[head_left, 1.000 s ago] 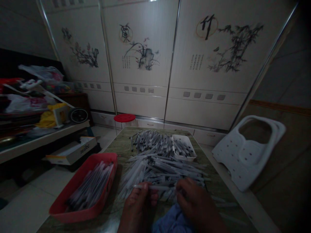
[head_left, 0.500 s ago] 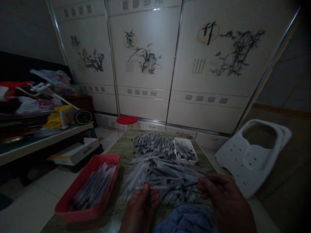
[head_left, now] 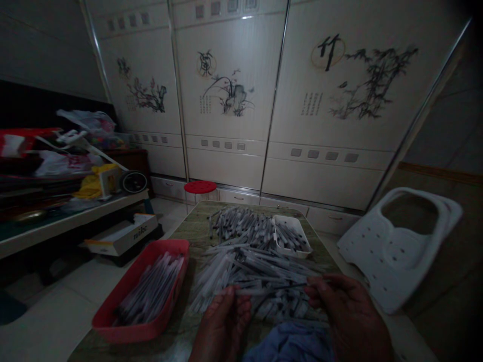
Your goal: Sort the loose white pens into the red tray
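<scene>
My left hand [head_left: 226,314] is closed, thumb on top, around a translucent pen barrel [head_left: 251,291] that points to the right. In my right hand [head_left: 341,304], thumb and fingertips pinch the end of a thin dark pen refill [head_left: 290,286]. Barrel and refill lie nearly in one line between the hands; how far one sits inside the other is too dim to tell. Just beyond them spreads a heap of clear pen barrels [head_left: 219,271] mixed with dark-tipped pieces. To the left, a red plastic basket [head_left: 132,332] contains many long, slender pens or pen parts [head_left: 153,289].
Farther back on the table [head_left: 199,213] lies a pile of short dark-tipped pieces [head_left: 239,221], beside a white tray [head_left: 305,254] holding more. Bluish cloth [head_left: 290,344] bunches at the near edge. A folded white plastic chair [head_left: 400,261] stands right; a red stool [head_left: 199,187] is behind.
The camera view has shifted slightly, so the scene sits a little farther right. Both hands keep nearly the same pose and hold, and the dark refill between them shows more clearly.
</scene>
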`<act>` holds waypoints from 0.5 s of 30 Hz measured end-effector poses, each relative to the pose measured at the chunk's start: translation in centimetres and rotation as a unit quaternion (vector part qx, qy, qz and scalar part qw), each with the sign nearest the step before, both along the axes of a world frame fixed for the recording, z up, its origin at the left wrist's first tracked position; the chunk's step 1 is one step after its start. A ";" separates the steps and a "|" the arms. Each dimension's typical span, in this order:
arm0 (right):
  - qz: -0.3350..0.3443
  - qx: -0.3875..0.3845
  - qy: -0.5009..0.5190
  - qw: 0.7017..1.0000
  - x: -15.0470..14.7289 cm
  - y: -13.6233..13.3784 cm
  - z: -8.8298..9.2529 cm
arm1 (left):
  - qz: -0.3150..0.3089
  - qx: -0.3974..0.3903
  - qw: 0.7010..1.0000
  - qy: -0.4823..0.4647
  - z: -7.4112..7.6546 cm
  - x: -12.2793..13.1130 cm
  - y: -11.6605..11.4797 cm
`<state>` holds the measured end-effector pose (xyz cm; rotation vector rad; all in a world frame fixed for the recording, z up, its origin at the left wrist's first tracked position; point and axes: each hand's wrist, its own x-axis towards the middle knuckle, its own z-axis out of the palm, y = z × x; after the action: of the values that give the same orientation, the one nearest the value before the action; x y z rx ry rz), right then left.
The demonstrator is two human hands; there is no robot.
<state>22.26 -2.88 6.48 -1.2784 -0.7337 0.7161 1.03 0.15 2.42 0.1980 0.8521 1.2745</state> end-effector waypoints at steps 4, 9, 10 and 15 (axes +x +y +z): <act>0.009 -0.010 0.000 1.000 -0.5 0.1 0.0 | -0.003 -0.011 1.000 -0.010 -0.1 0.0 0.1; 0.042 -0.008 0.019 0.999 -1.7 0.1 -0.3 | -0.008 -0.008 1.000 -0.015 -0.1 -0.1 0.3; 0.057 -0.012 0.024 0.998 -2.0 0.2 -0.5 | -0.007 -0.008 1.000 -0.018 0.0 -0.1 0.3; 0.078 -0.040 -0.010 0.996 -3.9 0.4 -1.1 | -0.009 -0.018 0.999 -0.029 0.1 0.0 0.2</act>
<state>18.37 -2.50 5.41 -1.3117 -0.8350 0.8677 1.00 0.32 2.53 0.1394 0.8223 1.2409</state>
